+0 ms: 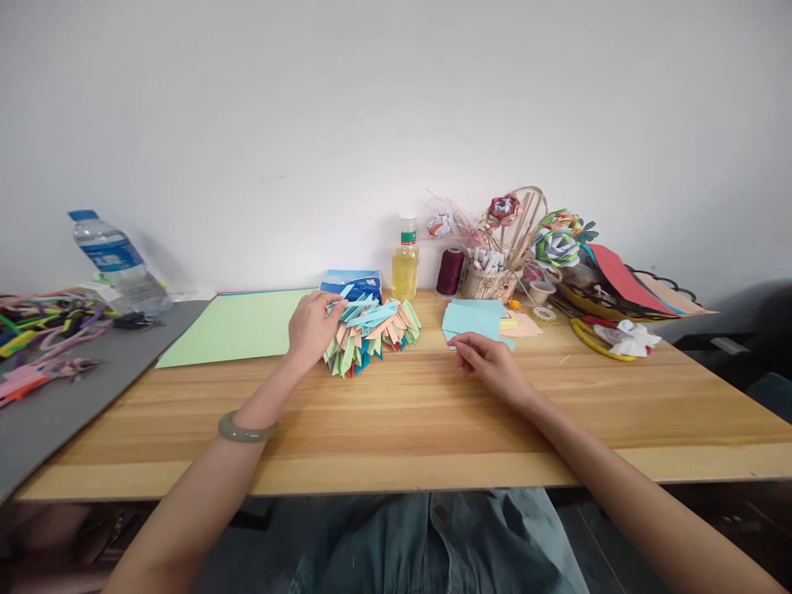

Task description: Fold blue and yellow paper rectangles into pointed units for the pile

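Over the left side of a pile of folded paper pieces (365,334) in blue, green, peach and red, my left hand (313,326) has its fingers closed on a light-blue folded paper piece (347,290). My right hand (488,363) rests by the near edge of a stack of light-blue paper rectangles (473,316). Its thumb and fingers are pinched together at the stack's near left corner, and what lies between them is hidden.
Large green sheets (235,326) lie left. Behind stand a blue packet (351,283), a bottle of yellow liquid (405,268), a dark red thread spool (450,272) and a basket (488,285) with paper flowers. Yellow-handled scissors (597,340) lie right; a water bottle (117,260) leans far left.
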`<state>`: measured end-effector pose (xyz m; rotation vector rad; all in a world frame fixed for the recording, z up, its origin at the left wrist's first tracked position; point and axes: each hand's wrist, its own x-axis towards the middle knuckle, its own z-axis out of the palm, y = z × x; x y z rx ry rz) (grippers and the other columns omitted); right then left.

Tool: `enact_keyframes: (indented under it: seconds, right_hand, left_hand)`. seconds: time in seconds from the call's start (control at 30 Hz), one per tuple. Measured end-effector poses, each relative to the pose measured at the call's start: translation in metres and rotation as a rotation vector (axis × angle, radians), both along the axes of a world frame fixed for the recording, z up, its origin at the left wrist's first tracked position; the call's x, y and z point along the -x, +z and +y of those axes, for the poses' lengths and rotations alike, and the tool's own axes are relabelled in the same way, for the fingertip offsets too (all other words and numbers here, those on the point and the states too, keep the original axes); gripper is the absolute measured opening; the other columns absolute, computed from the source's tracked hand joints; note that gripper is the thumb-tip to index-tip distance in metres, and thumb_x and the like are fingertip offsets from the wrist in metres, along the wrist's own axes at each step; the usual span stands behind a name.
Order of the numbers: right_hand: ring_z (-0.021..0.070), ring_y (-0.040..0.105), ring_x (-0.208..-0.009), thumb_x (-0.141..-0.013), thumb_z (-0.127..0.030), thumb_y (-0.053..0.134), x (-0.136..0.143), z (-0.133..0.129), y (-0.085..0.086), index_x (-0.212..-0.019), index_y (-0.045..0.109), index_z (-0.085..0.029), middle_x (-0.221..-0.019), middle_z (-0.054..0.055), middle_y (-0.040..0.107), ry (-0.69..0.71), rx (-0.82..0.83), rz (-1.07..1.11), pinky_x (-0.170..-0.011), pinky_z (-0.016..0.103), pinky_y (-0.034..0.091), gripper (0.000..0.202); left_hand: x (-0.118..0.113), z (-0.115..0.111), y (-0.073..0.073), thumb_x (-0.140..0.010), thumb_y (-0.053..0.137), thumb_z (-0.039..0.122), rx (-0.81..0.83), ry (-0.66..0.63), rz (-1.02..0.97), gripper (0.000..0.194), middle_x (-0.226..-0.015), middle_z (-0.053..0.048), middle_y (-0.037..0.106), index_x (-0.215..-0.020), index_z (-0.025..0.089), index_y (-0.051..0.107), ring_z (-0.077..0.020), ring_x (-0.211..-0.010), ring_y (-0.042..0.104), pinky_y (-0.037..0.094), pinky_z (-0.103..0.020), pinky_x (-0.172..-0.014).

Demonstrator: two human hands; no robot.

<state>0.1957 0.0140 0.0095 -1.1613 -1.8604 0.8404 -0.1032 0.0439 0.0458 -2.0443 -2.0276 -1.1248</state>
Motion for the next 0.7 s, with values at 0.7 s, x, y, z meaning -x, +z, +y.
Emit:
enact_keyframes:
  seconds: [0.7]
  right_hand:
    - [0.0234,0.06,-0.097,-0.087,-0.023,0.046,0.124,0.078,0.051,-0.107,0.061,-0.022,-0.108,0.008,0.063,0.175,-0.433,-0.886,-0.07,0.029,0.045,0.025]
  left_hand:
    - [0.023,0.014,0.007,-0.082,0.047,0.032,0.343,-0.104,0.172,0.027,-0.092,-0.003,0.07,-0.099,0.026,0.068,-0.0218,-0.085,0.062,0.041,-0.025,-0.065]
